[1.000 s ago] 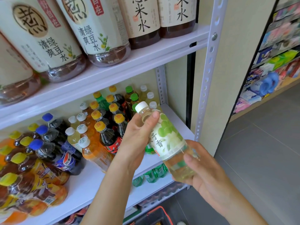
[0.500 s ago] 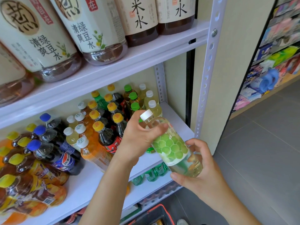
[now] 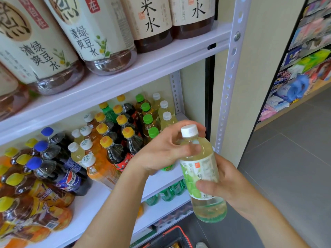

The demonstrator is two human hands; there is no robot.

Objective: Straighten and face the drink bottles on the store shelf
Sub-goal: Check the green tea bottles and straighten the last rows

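Pale-green drink bottle [image 3: 199,167] | left hand [image 3: 161,153] grip curled round its neck | right hand [image 3: 232,185] grip wrapped round its label

Shelf [image 3: 93,203] front bare; packed bottles [image 3: 114,133] behind.

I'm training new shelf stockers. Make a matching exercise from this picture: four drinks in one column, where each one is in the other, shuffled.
1 white-capped grape bottle
2 blue-capped cola bottles
3 green-capped bottles
4 large cream-label bottles

a upper shelf
b middle shelf, left
c held by left hand and right hand
d middle shelf, right

Pairs: 1-c, 2-b, 3-d, 4-a
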